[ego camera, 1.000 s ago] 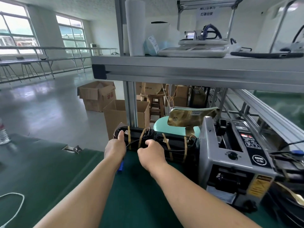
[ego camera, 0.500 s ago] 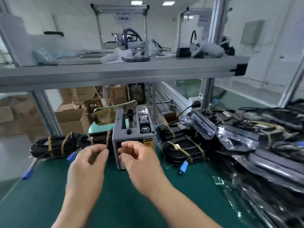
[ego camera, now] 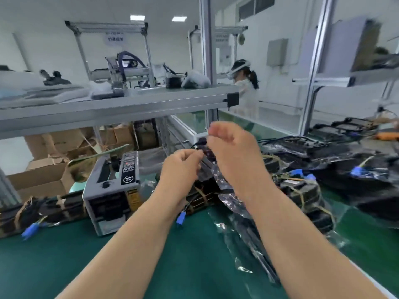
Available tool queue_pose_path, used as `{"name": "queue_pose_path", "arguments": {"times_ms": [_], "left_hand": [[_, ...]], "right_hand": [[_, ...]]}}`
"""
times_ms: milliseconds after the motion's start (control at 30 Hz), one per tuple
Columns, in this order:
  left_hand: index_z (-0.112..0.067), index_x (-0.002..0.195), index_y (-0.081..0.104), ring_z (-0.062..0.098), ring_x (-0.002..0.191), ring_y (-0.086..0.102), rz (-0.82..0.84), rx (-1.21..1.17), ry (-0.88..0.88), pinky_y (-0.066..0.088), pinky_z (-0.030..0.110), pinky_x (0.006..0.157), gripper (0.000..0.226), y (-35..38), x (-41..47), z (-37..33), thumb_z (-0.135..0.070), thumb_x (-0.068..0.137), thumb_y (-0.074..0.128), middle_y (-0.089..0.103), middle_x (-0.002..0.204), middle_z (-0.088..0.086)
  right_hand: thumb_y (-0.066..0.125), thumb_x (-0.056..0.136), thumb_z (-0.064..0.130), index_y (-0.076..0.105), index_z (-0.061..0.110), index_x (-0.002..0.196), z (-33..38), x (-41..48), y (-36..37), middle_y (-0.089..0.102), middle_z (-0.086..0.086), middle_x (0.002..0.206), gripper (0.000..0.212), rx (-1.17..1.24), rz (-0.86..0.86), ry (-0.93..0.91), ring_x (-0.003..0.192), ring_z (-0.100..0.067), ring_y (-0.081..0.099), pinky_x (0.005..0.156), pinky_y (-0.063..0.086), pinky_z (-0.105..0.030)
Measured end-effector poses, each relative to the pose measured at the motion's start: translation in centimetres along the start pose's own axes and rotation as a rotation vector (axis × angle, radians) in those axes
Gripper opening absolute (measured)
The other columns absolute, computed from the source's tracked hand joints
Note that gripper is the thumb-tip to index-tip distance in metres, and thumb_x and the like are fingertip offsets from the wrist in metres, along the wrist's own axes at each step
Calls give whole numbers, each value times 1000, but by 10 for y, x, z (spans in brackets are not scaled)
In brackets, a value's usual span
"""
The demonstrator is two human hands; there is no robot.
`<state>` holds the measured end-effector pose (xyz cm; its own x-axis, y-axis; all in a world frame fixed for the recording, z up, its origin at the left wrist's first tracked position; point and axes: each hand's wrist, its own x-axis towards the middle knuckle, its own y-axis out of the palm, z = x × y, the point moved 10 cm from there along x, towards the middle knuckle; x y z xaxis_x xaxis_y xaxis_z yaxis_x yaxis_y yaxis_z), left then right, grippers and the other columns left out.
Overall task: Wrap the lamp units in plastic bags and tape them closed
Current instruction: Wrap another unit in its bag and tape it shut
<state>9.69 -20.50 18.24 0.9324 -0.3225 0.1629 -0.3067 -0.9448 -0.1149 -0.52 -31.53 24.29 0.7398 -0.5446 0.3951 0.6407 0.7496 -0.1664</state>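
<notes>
My left hand (ego camera: 181, 167) and my right hand (ego camera: 231, 152) are raised close together above the green table. Both pinch the top of a clear plastic bag (ego camera: 233, 203), which hangs down between them and trails onto the mat. Right behind the hands lies a black lamp unit (ego camera: 200, 196) bound with tan tape, its blue plug (ego camera: 181, 219) at the front. Another taped lamp unit (ego camera: 43, 210) lies at the far left. More black units (ego camera: 302, 190) are piled to the right, some in plastic (ego camera: 367, 180).
A grey tape dispenser (ego camera: 112, 188) stands left of my hands on the green table (ego camera: 64, 262). A metal shelf (ego camera: 121, 108) runs overhead with gear on it. Cardboard boxes (ego camera: 41, 175) sit beyond the table. A person (ego camera: 246, 87) works at the back.
My view has swung right, away from the taped unit at the left. Both hands left that unit, moved past the dispenser and lifted a clear bag.
</notes>
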Motion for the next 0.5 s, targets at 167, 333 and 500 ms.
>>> {"name": "queue_pose_path", "arguments": {"times_ms": [167, 333, 500], "left_hand": [[-23, 86, 59, 11, 80, 55, 45, -30, -151, 52, 37, 83, 16, 60, 9, -11, -36, 94, 63, 58, 86, -5], [-21, 72, 45, 15, 72, 42, 38, -98, -257, 40, 32, 66, 32, 88, -1, -3, -35, 95, 63, 42, 76, -1], [-22, 95, 60, 16, 86, 50, 85, -89, -280, 36, 35, 81, 30, 106, -24, 28, -51, 88, 64, 55, 99, -2]], "right_hand": [[60, 92, 15, 64, 12, 129, 7, 58, -70, 66, -6, 130, 37, -274, -65, 28, 107, -20, 61, 86, 52, -29], [55, 96, 13, 60, -6, 127, -47, 76, -118, 60, -26, 132, 37, -520, 8, 236, 120, -40, 57, 103, 46, -48], [55, 93, 22, 65, 5, 118, -100, 58, -127, 66, -15, 120, 31, -755, 123, 236, 105, -30, 61, 85, 47, -35]]}}
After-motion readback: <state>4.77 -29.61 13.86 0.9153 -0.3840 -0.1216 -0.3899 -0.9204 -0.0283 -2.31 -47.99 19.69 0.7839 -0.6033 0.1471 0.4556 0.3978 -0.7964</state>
